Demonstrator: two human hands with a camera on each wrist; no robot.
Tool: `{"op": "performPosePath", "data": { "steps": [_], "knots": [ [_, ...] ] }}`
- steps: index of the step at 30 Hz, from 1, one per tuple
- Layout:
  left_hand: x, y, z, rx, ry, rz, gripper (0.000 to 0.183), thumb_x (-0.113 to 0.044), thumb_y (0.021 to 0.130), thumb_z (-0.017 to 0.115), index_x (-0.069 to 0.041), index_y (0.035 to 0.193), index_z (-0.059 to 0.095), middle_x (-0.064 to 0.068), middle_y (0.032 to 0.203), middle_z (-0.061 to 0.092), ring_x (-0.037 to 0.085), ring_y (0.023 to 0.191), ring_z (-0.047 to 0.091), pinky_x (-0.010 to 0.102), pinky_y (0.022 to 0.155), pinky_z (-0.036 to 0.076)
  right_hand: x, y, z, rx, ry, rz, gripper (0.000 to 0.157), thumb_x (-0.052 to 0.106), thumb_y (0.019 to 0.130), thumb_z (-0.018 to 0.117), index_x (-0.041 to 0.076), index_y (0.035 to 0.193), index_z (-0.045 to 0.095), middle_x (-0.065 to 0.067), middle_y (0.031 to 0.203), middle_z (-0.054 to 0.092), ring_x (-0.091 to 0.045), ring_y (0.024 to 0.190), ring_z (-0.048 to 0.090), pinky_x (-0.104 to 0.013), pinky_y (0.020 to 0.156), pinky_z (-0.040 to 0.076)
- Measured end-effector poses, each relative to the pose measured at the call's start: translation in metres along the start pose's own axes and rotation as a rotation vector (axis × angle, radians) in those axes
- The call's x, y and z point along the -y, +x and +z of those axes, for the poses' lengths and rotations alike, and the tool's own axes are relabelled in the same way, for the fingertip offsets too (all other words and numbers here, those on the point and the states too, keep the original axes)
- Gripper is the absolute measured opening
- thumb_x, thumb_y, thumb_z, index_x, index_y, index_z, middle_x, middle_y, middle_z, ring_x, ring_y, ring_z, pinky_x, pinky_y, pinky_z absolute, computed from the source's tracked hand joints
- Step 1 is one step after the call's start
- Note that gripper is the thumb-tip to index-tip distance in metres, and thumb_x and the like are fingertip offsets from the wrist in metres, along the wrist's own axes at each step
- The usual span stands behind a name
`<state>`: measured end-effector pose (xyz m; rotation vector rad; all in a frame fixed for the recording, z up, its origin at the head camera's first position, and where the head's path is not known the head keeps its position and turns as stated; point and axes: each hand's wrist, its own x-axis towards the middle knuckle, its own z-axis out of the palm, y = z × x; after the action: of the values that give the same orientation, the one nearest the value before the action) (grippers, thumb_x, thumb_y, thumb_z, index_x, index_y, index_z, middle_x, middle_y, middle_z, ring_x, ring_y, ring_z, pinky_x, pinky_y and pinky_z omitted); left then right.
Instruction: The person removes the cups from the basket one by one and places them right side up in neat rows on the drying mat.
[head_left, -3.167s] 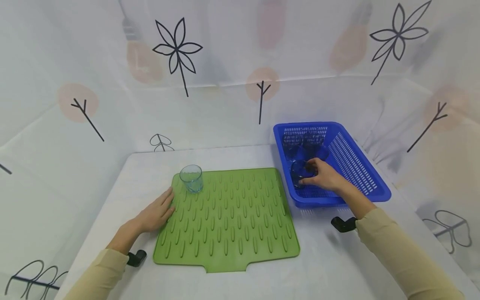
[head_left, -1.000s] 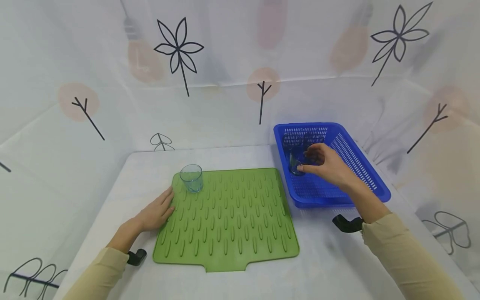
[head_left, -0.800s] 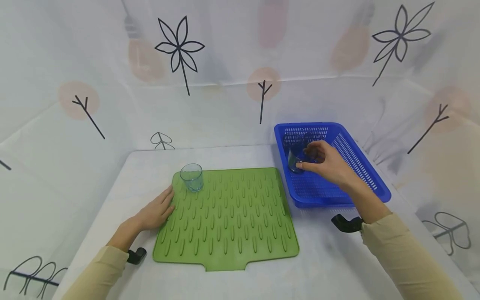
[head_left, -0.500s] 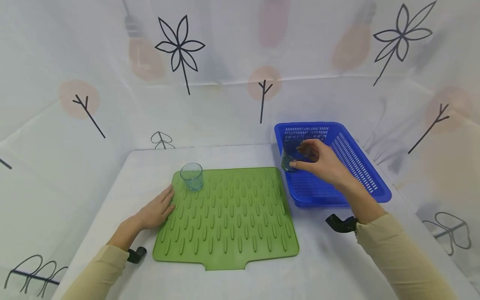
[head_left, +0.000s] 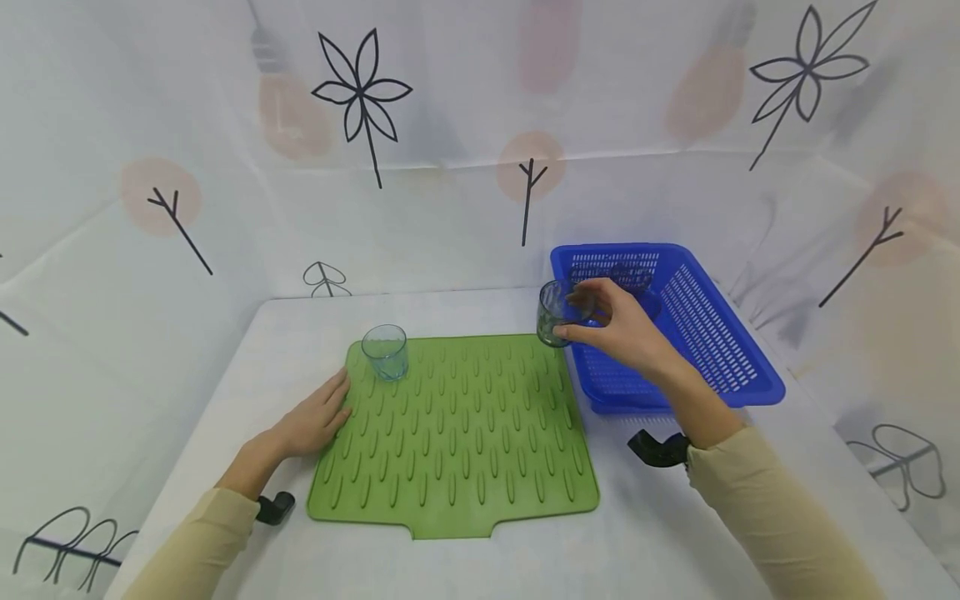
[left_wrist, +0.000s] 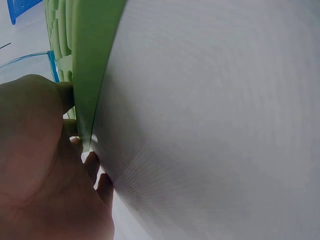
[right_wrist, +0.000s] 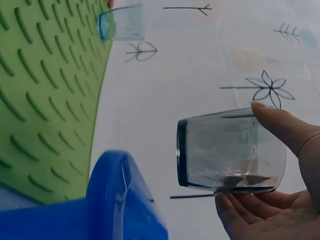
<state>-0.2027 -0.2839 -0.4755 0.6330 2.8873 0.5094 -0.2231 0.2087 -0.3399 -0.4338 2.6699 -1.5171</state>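
In the head view my right hand [head_left: 621,332] holds a smoky grey drinking glass [head_left: 552,315] between thumb and fingers. The glass is upright in the air by the basket's left rim, overlapping the far right corner of a green ribbed drying mat [head_left: 457,442]. The right wrist view shows the thumb on one side of the glass [right_wrist: 220,150], fingers on the other. My left hand [head_left: 311,421] lies along the mat's left edge with straight fingers touching it. A pale blue glass [head_left: 386,357] stands upright on the mat's far left corner.
A blue perforated plastic basket [head_left: 716,342] stands right of the mat, with dark glass shapes at its far end, partly hidden by my right hand. Its rim [right_wrist: 112,172] is close below the held glass. A patterned white cloth [head_left: 450,221] rises behind the white tabletop [head_left: 442,571].
My right hand has gripped the grey glass in the basket, lifted it out and carried it left over the rim. My left hand, the mat and the pale blue glass stay put.
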Motion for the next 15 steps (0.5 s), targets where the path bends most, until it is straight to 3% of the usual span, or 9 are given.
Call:
{"op": "performPosePath", "data": {
  "steps": [7,15],
  "knots": [
    [0.001,0.0,0.001,-0.008,0.008,0.01,0.059,-0.017,0.11,0.042,0.017,0.154,0.021,0.033,0.165,0.012,0.049,0.152,0.017,0.06,0.124,0.02,0.004,0.006,0.015,0.03,0.046,-0.016,0.081,0.027,0.091,0.081,0.001,0.153,0.035,-0.018,0.145,0.049,-0.037,0.138,0.048,-0.055,0.113,0.044],
    [0.0,-0.002,-0.001,-0.014,-0.016,0.013,0.061,-0.019,0.11,0.041,0.017,0.154,0.021,0.034,0.164,0.012,0.051,0.151,0.017,0.063,0.123,0.02,0.008,0.015,0.033,0.064,0.077,-0.051,0.081,0.025,0.09,0.082,0.0,0.152,0.037,-0.019,0.144,0.05,-0.038,0.137,0.048,-0.054,0.116,0.042]
  ]
}}
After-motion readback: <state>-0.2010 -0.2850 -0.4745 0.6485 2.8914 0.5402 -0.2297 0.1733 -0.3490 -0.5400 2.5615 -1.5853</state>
